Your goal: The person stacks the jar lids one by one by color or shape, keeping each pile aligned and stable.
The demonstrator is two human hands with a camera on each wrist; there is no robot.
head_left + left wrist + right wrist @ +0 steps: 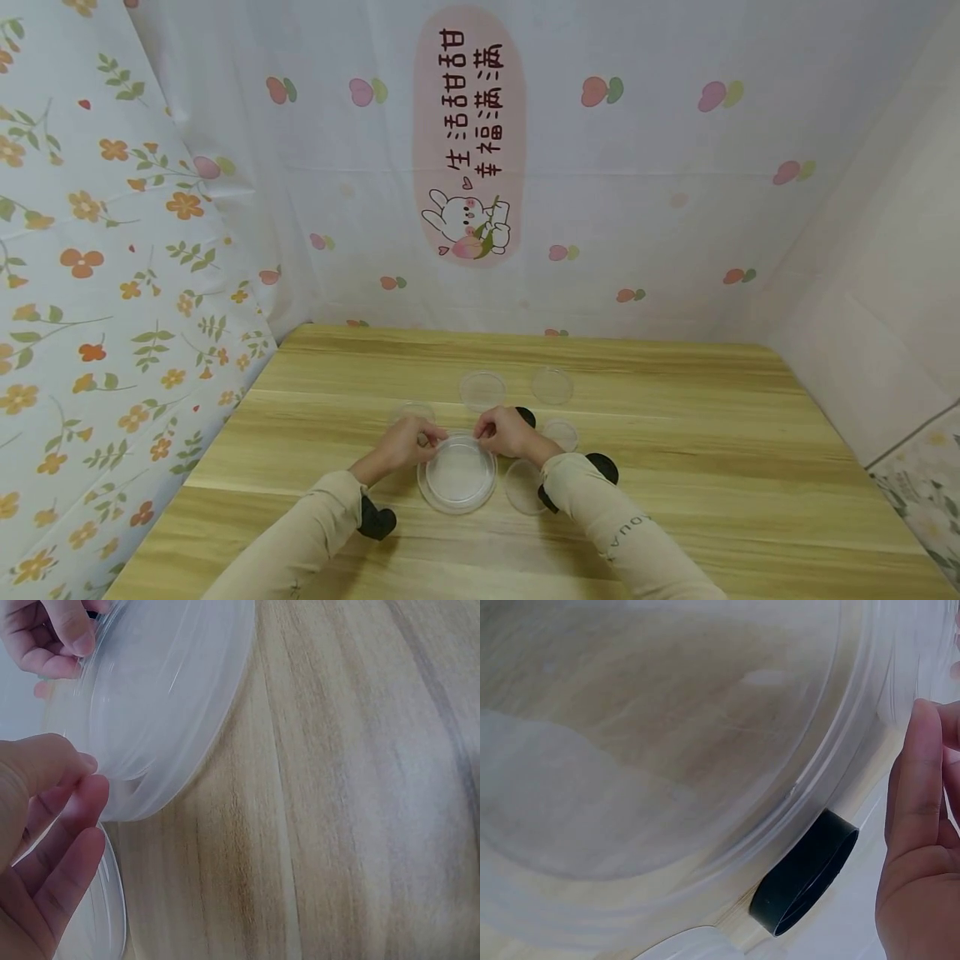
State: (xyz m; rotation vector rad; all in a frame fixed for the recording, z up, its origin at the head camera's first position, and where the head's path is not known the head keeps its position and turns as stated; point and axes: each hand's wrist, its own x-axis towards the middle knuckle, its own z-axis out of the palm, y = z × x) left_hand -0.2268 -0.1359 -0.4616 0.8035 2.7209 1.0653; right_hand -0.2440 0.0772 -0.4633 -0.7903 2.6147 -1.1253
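Both hands are at the far edge of a clear round plastic lid [460, 468], which overlaps a wider clear round rim [456, 507] under it in the head view. My left hand [405, 443] pinches the held lid's edge at the far left between thumb and forefinger; its other fingers [71, 874] are loosely bent. Opposite, at the far right, my right hand [508, 433] pinches the same edge with thumb and fingertips. In the right wrist view the see-through lid fills the left side, and a black ring [802, 874] lies between it and the right hand.
More clear round discs lie around: one beyond the left hand [412, 410], one at the back [482, 390], another disc [552, 386] to its right, a small disc [562, 435] by the right wrist and one disc [525, 490] under the right forearm. The wooden table [697, 500] meets a printed cloth behind.
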